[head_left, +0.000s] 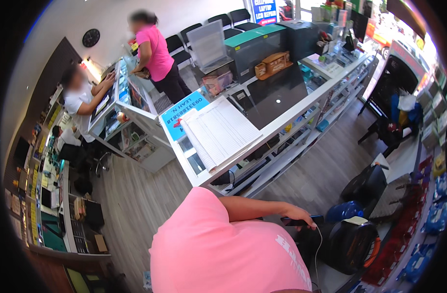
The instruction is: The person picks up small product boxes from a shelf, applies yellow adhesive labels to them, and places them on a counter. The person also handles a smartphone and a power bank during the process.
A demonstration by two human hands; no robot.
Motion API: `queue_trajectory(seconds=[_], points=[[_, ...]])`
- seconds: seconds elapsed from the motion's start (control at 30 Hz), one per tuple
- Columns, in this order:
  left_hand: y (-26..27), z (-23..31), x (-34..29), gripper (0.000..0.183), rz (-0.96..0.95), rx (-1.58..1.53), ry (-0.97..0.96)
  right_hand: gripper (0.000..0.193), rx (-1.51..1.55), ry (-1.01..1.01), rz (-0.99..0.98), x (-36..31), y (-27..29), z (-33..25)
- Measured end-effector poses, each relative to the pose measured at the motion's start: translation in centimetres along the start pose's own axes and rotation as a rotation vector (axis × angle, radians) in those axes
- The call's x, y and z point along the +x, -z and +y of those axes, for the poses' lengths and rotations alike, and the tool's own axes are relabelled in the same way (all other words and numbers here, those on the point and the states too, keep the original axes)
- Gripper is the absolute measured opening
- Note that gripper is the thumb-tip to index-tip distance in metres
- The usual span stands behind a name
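My left arm comes out of a pink sleeve and reaches across my front to the right. My left hand (297, 213) is closed around a dark phone (293, 222), which is held flat and low. From beside my fingers a thin white cable (320, 242) hangs down toward the bottom of the picture. Just beyond the hand, to the right, are a blue rounded container (344, 211) and a large black rounded device (351, 245) with a pale piece of paper or cloth on top. My right hand does not show.
A white-framed glass counter (277, 139) stands ahead, bearing an open ledger (221, 129) and a brown wooden holder (273, 64). Shelves of packaged goods (431, 202) line the right side. At the left counter are a person in white (81, 100) and another in pink (155, 51).
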State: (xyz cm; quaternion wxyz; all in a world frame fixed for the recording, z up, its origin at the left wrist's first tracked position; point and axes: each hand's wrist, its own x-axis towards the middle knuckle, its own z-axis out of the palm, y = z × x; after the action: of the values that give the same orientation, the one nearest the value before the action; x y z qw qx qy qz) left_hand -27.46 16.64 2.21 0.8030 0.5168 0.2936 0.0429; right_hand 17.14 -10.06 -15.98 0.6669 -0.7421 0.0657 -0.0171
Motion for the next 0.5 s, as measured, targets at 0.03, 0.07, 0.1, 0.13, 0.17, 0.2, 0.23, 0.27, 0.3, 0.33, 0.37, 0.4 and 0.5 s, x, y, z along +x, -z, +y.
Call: queue_trajectory(seconds=[0.03, 0.07, 0.1, 0.13, 0.17, 0.2, 0.23, 0.27, 0.3, 0.33, 0.37, 0.4, 0.5], points=[[0.2, 0.7, -0.3, 0.062, 0.006, 0.039, 0.059, 0.063, -0.05, 0.078, -0.042, -2.6, -0.4, -3.3], [0.2, 1.0, -0.1, 0.061, 0.0, 0.071, 0.044, 0.063, -0.081, 0.136, -0.099, -5.1, -0.8, -6.4], [0.3, 1.2, 0.2, 0.061, -0.007, 0.11, 0.031, 0.063, -0.099, 0.173, -0.173, -7.8, -1.5, -9.3], [0.3, 1.1, 0.7, 0.06, -0.014, 0.149, 0.026, 0.064, -0.113, 0.195, -0.256, -10.3, -2.0, -11.8], [0.4, 0.8, 1.3, 0.06, -0.064, 0.162, -0.03, 0.064, -0.122, 0.186, -0.383, -12.3, -3.2, -14.0], [0.2, 1.4, 1.5, 0.059, -0.123, 0.228, -0.049, 0.065, -0.136, 0.155, -0.525, -13.9, -4.2, -15.8], [-0.6, 2.4, 1.5, 0.059, -0.177, 0.291, -0.071, 0.065, -0.159, 0.122, -0.667, -15.3, -5.3, -17.3], [-1.3, 3.3, 1.5, 0.058, -0.23, 0.352, -0.094, 0.066, -0.186, 0.074, -0.826, -16.8, -6.4, -18.6], [-1.9, 3.8, 1.9, 0.057, -0.284, 0.401, -0.161, 0.067, -0.273, 0.054, -1.056, -17.6, -8.6, -19.4], [-2.7, 4.0, 2.4, 0.056, -0.327, 0.446, -0.227, 0.068, -0.359, 0.051, -1.294, -18.4, -11.0, -20.1], [-3.5, 4.0, 3.1, 0.054, -0.371, 0.495, -0.288, 0.069, -0.579, 0.044, -1.442, -19.8, -12.7, -21.2], [-4.0, 4.1, 3.6, 0.053, -0.406, 0.548, -0.35, 0.069, -0.803, 0.042, -1.587, -21.4, -14.7, -22.4], [-4.7, 4.4, 3.5, 0.057, -0.342, 0.66, -0.298, 0.065, -0.607, -0.515, -1.873, -21.3, -17.9, -17.8]])
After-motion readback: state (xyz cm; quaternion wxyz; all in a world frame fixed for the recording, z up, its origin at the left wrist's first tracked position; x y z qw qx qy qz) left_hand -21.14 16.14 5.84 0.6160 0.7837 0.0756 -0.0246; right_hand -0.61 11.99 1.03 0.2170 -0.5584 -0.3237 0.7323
